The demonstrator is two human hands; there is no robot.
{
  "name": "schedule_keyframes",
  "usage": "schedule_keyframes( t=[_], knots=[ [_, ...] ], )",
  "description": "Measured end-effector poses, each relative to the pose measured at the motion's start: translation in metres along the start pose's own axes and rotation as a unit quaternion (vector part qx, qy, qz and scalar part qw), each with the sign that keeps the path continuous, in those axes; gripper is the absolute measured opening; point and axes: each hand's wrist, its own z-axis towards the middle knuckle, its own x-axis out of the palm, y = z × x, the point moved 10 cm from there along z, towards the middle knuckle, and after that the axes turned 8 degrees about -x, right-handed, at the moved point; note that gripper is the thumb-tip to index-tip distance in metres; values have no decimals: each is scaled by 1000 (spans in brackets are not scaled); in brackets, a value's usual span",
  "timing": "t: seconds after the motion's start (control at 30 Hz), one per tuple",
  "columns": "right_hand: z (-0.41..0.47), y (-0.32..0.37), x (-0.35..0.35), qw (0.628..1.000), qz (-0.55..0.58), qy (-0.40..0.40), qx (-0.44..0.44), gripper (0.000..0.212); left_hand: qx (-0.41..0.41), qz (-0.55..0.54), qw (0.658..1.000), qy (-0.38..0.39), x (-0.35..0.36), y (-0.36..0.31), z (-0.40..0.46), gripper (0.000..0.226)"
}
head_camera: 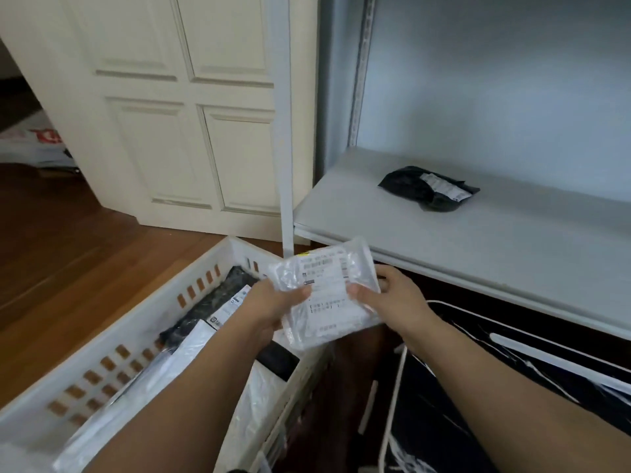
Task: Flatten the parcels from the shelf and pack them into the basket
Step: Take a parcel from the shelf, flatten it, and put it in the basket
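Observation:
A white plastic parcel (327,291) with a printed label is held between both hands, above the right corner of the basket. My left hand (273,307) grips its left edge, thumb on top. My right hand (392,298) grips its right edge, thumb on the label. The white slotted basket (136,322) stands on the floor at lower left and holds several black and white parcels (218,308). One black parcel (430,188) with a white label lies on the grey shelf (512,240) at the right.
A cream panelled door (177,107) stands behind the basket, with a white post (285,131) at the shelf's left edge. Wooden floor (68,240) lies to the left. Under the shelf is a dark space with white cords and rods (512,353).

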Motion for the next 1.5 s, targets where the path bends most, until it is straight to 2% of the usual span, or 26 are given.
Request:
schedule_keyframes(
  t=[0.07, 0.13, 0.2, 0.3, 0.37, 0.4, 0.43, 0.47, 0.5, 0.57, 0.6, 0.63, 0.7, 0.77, 0.9, 1.0, 1.07, 1.13, 1.23, 1.37, 1.5],
  knots=[
    [15, -10, 28, 993, -91, 68, 5, 79, -37, -155, 984, -78, -45, 19, 26, 27],
    [26, -22, 47, 971, -209, 116, -11, 82, -95, -259, 948, -160, -76, 53, 46, 20],
    [29, -33, 59, 937, -317, 143, -26, 78, -155, -247, 935, -202, -83, 84, 61, 6],
    [31, -52, 78, 903, -384, 189, -30, 63, -201, -134, 949, -203, -80, 124, 87, 20],
    [30, -66, 86, 883, -416, 214, -32, 62, -213, -58, 957, -188, -71, 137, 94, 7],
    [31, -74, 91, 865, -446, 229, -36, 69, -204, 7, 960, -189, -70, 139, 97, 18],
    [32, -82, 95, 844, -477, 242, -38, 77, -199, 120, 952, -201, -70, 135, 93, 34],
    [32, -86, 98, 827, -504, 248, -42, 83, -150, 279, 921, -228, -71, 123, 92, 50],
    [33, -88, 99, 815, -521, 249, -47, 86, -84, 399, 873, -268, -70, 107, 86, 65],
    [35, -89, 101, 798, -541, 260, -53, 88, -3, 548, 781, -300, -62, 88, 74, 80],
    [37, -88, 101, 791, -550, 263, -55, 89, 41, 618, 736, -275, -49, 86, 74, 78],
    [38, -89, 101, 783, -560, 267, -57, 90, 70, 663, 708, -232, -40, 94, 80, 76],
    [41, -87, 102, 763, -583, 272, -65, 92, 77, 697, 698, -149, -29, 111, 91, 83],
    [43, -87, 104, 753, -595, 273, -68, 94, 50, 707, 698, -106, -27, 124, 99, 91],
    [44, -82, 105, 762, -582, 272, -76, 93, -5, 761, 644, -79, -23, 122, 108, 97],
    [41, -79, 104, 770, -571, 272, -78, 93, -44, 773, 631, -52, -17, 107, 106, 91],
    [39, -78, 103, 775, -560, 285, -71, 89, -26, 788, 611, -65, -4, 85, 99, 66],
    [38, -75, 94, 789, -533, 300, -64, 80, 53, 788, 605, -102, 26, 47, 87, 39],
    [44, -59, 55, 798, -535, 262, -88, 77, 186, 749, 621, -139, 79, -13, 63, 21],
    [54, -39, -38, 787, -589, 150, -107, 75, 303, 706, 631, -103, 144, -57, 42, 25],
    [55, -39, -142, 786, -611, 73, -53, 71, 360, 645, 672, -51, 200, -73, 43, 34]
  ],
)
